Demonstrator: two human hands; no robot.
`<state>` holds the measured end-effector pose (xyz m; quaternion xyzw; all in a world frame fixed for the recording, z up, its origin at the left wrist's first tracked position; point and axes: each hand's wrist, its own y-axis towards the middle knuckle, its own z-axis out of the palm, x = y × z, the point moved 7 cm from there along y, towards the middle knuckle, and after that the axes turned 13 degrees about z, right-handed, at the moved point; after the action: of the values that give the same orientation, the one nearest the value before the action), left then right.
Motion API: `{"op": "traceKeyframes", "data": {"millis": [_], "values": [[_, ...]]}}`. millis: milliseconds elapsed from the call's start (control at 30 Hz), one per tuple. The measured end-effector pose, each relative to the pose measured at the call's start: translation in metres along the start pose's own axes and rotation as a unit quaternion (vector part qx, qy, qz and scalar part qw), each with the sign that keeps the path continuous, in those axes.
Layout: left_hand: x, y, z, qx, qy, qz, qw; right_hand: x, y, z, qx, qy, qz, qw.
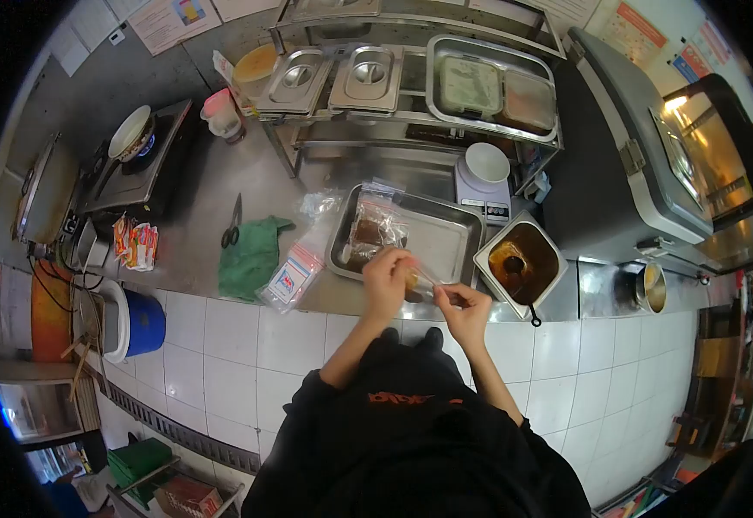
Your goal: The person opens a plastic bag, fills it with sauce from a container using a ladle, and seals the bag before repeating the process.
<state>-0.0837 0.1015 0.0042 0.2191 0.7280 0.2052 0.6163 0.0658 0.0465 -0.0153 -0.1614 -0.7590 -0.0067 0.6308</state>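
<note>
Over the front edge of a steel tray (446, 244), both of my hands are closed in a pinch. My left hand (386, 283) and my right hand (464, 312) hold a small clear plastic bag (420, 280) between them, with something yellowish-brown inside. The fingers partly hide it. In the tray's left half lie clear bags with brown contents (378, 231). Just right of the tray stands a square steel container (553, 281) with dark brown sauce (508, 252) and a ladle handle (535, 318) over its rim. A pack of clear plastic bags (292, 276) lies to the left.
A green cloth (252, 259) and black scissors (233, 226) lie on the steel counter. Behind the tray is a scale (485, 200) with a white bowl (487, 162). Far left, a pan (130, 134) sits over a lit burner. A steel rack (299, 160) stands at the back.
</note>
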Motion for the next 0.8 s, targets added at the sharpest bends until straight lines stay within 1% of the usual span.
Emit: {"op": "traceKeyframes", "data": {"millis": [33,100,133,167,200,233,300,367,433,500,533,567,600,633,700,733,800], "values": [[0.007,0.000,-0.007,-0.029,-0.026,-0.039,0.998,-0.007,0.000,0.000,0.006,-0.001,-0.001,1.000],[0.009,0.000,-0.009,-0.042,-0.020,-0.036,0.998,-0.025,0.001,-0.002,0.011,0.053,0.020,0.998],[0.013,0.003,-0.011,-0.056,-0.006,-0.050,0.997,-0.027,0.002,-0.005,0.018,0.052,0.020,0.998],[0.018,0.007,-0.015,-0.069,0.010,-0.064,0.996,-0.028,0.004,-0.012,0.012,0.088,0.016,0.996],[0.037,0.009,-0.020,-0.079,0.027,-0.104,0.991,-0.028,0.006,-0.018,0.004,0.125,0.014,0.992],[0.054,0.014,-0.024,-0.082,0.032,-0.107,0.990,-0.029,0.008,-0.024,0.008,0.143,0.019,0.989],[0.079,0.027,-0.033,-0.054,0.118,-0.045,0.990,-0.034,0.010,-0.031,0.006,0.111,0.035,0.993],[0.090,0.040,-0.051,-0.053,0.219,0.037,0.974,-0.042,0.010,-0.034,0.018,0.110,0.043,0.993],[0.119,0.038,-0.087,-0.025,0.407,-0.018,0.913,-0.044,0.009,-0.036,0.025,0.111,0.048,0.992],[0.143,0.026,-0.122,-0.033,0.583,-0.091,0.806,-0.048,0.003,-0.038,0.039,0.121,0.072,0.989],[0.151,0.023,-0.135,-0.030,0.582,-0.093,0.807,-0.050,0.000,-0.039,0.037,0.119,0.075,0.989],[0.174,0.017,-0.145,0.041,0.533,-0.175,0.827,-0.053,-0.001,-0.037,0.051,0.122,0.078,0.988],[0.192,0.009,-0.150,0.111,0.478,-0.254,0.834,-0.053,-0.002,-0.034,0.065,0.125,0.080,0.987],[0.196,0.008,-0.155,0.113,0.478,-0.253,0.834,-0.052,-0.002,-0.033,0.064,0.126,0.081,0.987],[0.193,0.007,-0.162,0.048,0.402,-0.225,0.886,-0.052,-0.005,-0.025,0.088,0.126,0.102,0.983],[0.191,0.007,-0.163,0.050,0.402,-0.227,0.886,-0.053,-0.005,-0.024,0.087,0.125,0.104,0.983],[0.177,0.015,-0.172,-0.016,0.425,-0.171,0.889,-0.052,-0.003,-0.017,0.101,0.109,0.113,0.982]]}}
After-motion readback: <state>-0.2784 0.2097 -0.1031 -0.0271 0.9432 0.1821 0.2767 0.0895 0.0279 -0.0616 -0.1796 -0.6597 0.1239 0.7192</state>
